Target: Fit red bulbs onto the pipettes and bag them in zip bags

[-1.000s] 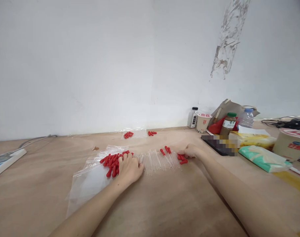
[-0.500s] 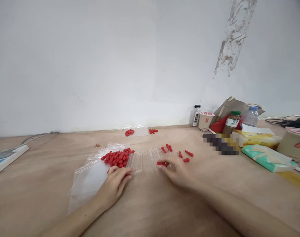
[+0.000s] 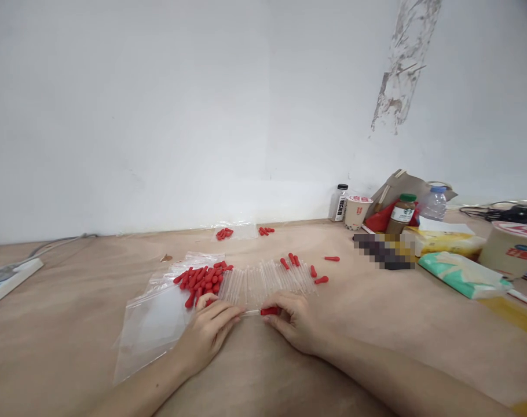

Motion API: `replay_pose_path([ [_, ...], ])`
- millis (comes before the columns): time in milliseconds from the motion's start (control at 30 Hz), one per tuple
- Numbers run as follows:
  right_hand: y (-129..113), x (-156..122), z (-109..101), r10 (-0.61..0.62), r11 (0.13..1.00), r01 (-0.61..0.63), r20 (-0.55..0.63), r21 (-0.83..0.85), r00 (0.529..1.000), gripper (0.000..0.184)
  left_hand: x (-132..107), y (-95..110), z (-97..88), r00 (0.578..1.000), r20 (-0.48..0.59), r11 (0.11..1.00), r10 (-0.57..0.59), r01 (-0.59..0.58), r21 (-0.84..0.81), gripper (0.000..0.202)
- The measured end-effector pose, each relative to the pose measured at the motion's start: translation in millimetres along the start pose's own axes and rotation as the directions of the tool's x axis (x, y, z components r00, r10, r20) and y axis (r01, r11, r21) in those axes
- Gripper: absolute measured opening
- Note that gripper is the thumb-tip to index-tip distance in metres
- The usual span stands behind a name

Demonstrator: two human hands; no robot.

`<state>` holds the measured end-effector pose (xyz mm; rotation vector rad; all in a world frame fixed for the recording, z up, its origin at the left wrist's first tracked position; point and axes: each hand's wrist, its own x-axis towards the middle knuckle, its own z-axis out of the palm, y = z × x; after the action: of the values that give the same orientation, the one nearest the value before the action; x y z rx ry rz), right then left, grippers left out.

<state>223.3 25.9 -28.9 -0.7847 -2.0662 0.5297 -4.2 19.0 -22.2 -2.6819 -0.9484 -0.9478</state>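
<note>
Between thumb and fingers, my left hand pinches a thin clear dropper tube that points to the right. My right hand is closed on a red rubber dropper bulb, its mouth at the tube's right end. Whether the tube sits inside the bulb I cannot tell. Just beyond both hands lies a row of clear tubes side by side. A heap of red bulbs rests on clear plastic bags beyond my left hand. Several loose red bulbs lie beyond my right hand.
Near the wall, small groups of red bulbs lie by a thin plastic bag. On the right stand a paper cup, bottles, tissue packs and a larger tub. A power strip sits at the left.
My right hand has moved left and nearer with the red bulb, up to the tube's end. My left hand has shifted slightly right and nearer, still pinching the tube.
</note>
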Motion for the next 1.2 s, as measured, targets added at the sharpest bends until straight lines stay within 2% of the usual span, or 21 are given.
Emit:
replay_pose_path([
  [100, 0, 0, 0, -0.012, 1.000, 0.012, 0.002, -0.012, 1.000, 0.013, 1, 1, 0.2, 1.000, 0.006, 1.000, 0.007, -0.007, -0.003, 0.022],
  [367, 2, 0, 1, -0.048, 0.996, 0.050, 0.025, -0.079, 0.999, 0.012, 1, 1, 2.0, 0.993, -0.024, 0.993, 0.112, -0.112, 0.032, 0.030],
  [600, 1, -2, 1, -0.170, 0.983, 0.168, -0.017, -0.074, 0.985, 0.012, -1, -1, 3.5, 0.988, 0.006, 0.988, 0.155, -0.155, -0.009, 0.034],
  [733, 3, -3, 1, -0.212, 0.969, 0.208, -0.016, -0.135, 0.977, 0.009, -1, -2, 3.7, 0.982, 0.014, 0.982, 0.189, -0.189, 0.003, 0.035],
  [1067, 3, -4, 1, -0.222, 0.957, 0.226, 0.042, -0.181, 0.974, 0.007, 7, 8, -1.4, 0.969, -0.013, 0.965, 0.247, -0.244, 0.096, 0.028],
  [1200, 3, -5, 2, -0.178, 0.965, 0.189, 0.076, -0.179, 0.981, 0.007, 8, 9, -0.2, 0.964, -0.031, 0.960, 0.264, -0.260, 0.102, 0.027],
])
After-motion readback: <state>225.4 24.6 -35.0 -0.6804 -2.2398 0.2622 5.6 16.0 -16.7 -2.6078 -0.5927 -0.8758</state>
